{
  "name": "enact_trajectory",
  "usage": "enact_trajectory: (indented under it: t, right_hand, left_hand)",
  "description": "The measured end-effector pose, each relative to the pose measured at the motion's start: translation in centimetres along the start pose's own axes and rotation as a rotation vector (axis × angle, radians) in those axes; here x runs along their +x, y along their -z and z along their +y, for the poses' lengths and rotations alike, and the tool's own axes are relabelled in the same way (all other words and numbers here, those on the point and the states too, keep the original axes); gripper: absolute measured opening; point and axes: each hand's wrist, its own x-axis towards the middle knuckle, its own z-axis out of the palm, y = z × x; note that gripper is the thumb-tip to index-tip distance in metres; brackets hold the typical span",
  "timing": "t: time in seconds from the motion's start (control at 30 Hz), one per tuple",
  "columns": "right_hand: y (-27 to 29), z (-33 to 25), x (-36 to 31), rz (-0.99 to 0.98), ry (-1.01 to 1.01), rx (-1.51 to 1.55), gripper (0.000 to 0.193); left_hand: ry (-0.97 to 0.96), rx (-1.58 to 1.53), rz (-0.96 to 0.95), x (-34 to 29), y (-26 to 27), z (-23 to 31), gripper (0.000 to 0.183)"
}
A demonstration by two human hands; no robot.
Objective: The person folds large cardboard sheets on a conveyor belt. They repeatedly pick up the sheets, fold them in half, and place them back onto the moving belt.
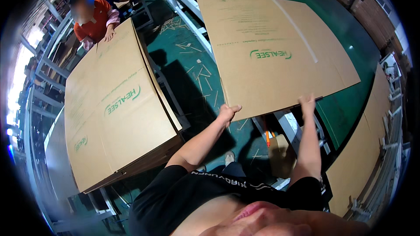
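A large flat cardboard sheet (271, 74) with green print stretches out in front of me, and a pale strip runs along its far right part. My left hand (228, 113) grips its near left corner, the thumb on top and the fingers beneath. Farther right along the same near edge, my right hand (307, 102) is closed on the sheet, its fingers partly hidden. The sheet lies partly over a green surface (350, 43); whether it rests there or is lifted, I cannot tell.
To the left stands a stack of printed cardboard sheets (118, 135). A person in an orange top (100, 17) has a hand on its far edge; others are behind. Cardboard scraps litter the green floor (205, 76). An open box (282, 155) sits below the sheet, and metal rails (393, 148) run at right.
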Motion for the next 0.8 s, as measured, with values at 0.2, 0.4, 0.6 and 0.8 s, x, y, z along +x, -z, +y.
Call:
enact_trajectory:
  t: [0.2,0.4,0.6,0.8]
  right_hand:
    - [-4.2,-3.4,-3.6,-0.058,-0.638,0.693,0.122]
    - [-7.7,-9.4,-6.2,-0.185,-0.616,0.987,0.066]
    - [-10.9,-18.0,-21.4,-0.402,-0.632,1.286,0.036]
    - [-14.2,-29.7,-43.8,-0.561,-0.666,1.188,0.037]
  left_hand:
    - [-0.066,0.002,0.151,-3.5,2.5,11.2,0.029]
    - [-0.097,0.243,0.323,-17.4,7.9,24.6,0.049]
    - [-0.242,0.426,0.62,-36.6,16.6,30.2,0.059]
    - [-0.46,0.386,0.631,-60.4,42.4,27.1,0.063]
